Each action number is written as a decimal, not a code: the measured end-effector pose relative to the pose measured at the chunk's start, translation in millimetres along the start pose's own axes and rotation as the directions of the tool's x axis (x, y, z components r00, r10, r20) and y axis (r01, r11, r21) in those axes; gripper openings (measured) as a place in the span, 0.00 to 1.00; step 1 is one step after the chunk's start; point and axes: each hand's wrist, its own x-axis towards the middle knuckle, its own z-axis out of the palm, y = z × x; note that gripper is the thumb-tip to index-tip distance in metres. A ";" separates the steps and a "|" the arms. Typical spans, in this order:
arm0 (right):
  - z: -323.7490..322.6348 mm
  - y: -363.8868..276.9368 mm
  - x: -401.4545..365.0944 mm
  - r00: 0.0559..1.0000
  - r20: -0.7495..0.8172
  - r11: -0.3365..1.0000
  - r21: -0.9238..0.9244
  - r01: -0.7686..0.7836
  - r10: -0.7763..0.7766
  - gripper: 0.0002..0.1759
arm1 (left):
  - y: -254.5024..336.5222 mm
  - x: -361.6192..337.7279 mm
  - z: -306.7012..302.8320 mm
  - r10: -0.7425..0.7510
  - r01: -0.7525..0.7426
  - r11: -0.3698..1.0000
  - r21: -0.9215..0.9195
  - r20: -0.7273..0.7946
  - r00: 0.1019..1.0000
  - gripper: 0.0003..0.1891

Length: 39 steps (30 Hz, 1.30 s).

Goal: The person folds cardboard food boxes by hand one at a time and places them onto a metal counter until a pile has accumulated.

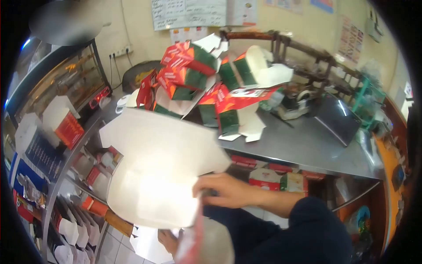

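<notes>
- At the near edge of the steel worktop [290,141], an opened-out paperboard food carton [154,163], pale inner face showing.
- Right hand [226,190]: gripping the carton's edge, thumb and fingers closed.
- Left hand [168,241]: low, partly hidden; cannot tell its grip.
- Red-and-green food boxes [193,59] heaped on the worktop, beyond the carton.
- Handwritten whiteboard [189,14] on the wall.

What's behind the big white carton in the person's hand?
Past the white carton held by the right hand, red-and-green cartons lie piled on a metal table. Whatever is directly behind the white carton is covered, so I can't tell.
</notes>
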 end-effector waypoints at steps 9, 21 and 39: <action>-169.4 -76.3 -121.1 0.746 -0.649 0.945 -0.314 -0.089 -0.146 0.14 | -1.0 -6.8 -3.7 0.080 -0.076 0.995 0.072 -0.056 0.995 0.45; -275.9 2.2 -152.5 0.476 -0.837 0.623 -0.224 -0.749 0.271 0.46 | -0.1 -4.7 -8.4 0.036 -0.035 0.999 0.030 -0.013 0.999 0.45; -218.7 10.4 -222.6 0.188 -0.960 0.862 -0.269 -0.430 -0.206 0.37 | -18.7 -1.3 -0.3 0.063 -0.063 0.998 -0.022 0.005 0.998 0.44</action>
